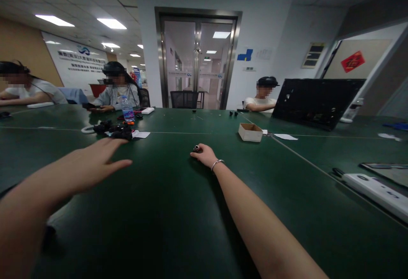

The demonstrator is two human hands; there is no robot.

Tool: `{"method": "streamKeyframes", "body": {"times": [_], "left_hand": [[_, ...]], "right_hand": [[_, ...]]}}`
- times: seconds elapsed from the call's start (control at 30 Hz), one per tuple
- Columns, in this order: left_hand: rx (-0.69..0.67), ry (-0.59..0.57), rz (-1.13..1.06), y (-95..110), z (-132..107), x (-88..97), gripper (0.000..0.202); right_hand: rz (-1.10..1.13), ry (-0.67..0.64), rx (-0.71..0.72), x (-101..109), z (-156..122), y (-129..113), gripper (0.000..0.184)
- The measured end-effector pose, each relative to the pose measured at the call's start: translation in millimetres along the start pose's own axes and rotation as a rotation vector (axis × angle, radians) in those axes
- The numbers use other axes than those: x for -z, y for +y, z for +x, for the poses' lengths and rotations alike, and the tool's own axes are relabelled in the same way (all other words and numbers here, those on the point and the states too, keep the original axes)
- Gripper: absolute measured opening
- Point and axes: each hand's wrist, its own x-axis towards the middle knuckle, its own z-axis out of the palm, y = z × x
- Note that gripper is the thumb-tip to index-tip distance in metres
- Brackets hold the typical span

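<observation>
My left hand (92,162) hovers over the dark green table (165,211), fingers stretched out and together, thumb apart, holding nothing. Its fingertips reach toward a pile of black parts (116,131) lying by a white paper. My right hand (205,155) rests on the table farther out, fingers curled around a small dark cylindrical piece with a silvery end (196,147). A thin bracelet circles that wrist.
A small open cardboard box (250,132) stands to the right of my right hand. An open black case (315,102), white devices (376,192) at the right edge, a water bottle (127,109). Three people sit at the far side.
</observation>
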Motion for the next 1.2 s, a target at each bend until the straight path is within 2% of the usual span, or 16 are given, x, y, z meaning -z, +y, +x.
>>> {"method": "streamKeyframes", "body": {"times": [0.07, 0.13, 0.2, 0.27, 0.4, 0.47, 0.53, 0.77, 0.93, 1.07, 1.2], "left_hand": [[-0.293, -0.105, -0.084, 54.8, 29.4, -11.0, 0.058], [-0.502, -0.089, -0.2, 106.7, 60.9, -32.8, 0.051], [-0.59, -0.034, -0.292, 141.6, 89.0, -62.5, 0.048], [-0.541, -0.017, -0.378, 155.9, 111.0, -95.1, 0.045], [-0.372, -0.007, -0.743, 145.1, 133.2, -151.1, 0.02], [-0.243, -0.038, -0.972, 134.6, 134.7, -169.4, 0.021], [-0.169, -0.067, -1.12, 126.6, 133.1, -180.1, 0.025], [-0.126, -0.126, -1.289, 122.5, 129.2, -184.0, 0.03], [-0.083, -0.139, -1.397, 125.5, 125.1, -177.9, 0.032], [-0.091, -0.131, -1.405, 127.6, 122.4, -174.5, 0.033], [-0.099, -0.104, -1.404, 127.4, 123.3, -175.4, 0.032]], "right_hand": [[-0.002, 0.039, 0.042, -1.1, -2.1, 2.0, 0.025], [-0.016, 0.065, 0.088, -1.1, -3.5, 2.7, 0.024], [-0.028, 0.078, 0.117, 0.0, -4.3, 2.3, 0.022], [-0.025, 0.076, 0.124, 1.4, -4.8, 1.0, 0.02], [-0.012, 0.075, 0.088, 1.8, -5.7, -2.3, 0.017], [-0.011, 0.054, 0.082, 0.8, -5.6, -3.3, 0.016], [0.029, 0.013, 0.073, 0.3, -5.1, -3.5, 0.018], [0.372, -0.07, -0.019, 8.7, -6.4, -1.0, 0.024], [0.264, -0.102, 0.004, 7.7, -4.7, 4.2, 0.024], [0.239, -0.02, 0.005, 3.3, -4.5, 5.4, 0.04], [0.253, -0.001, -0.004, 4.2, -6.4, 3.8, 0.038]]}}
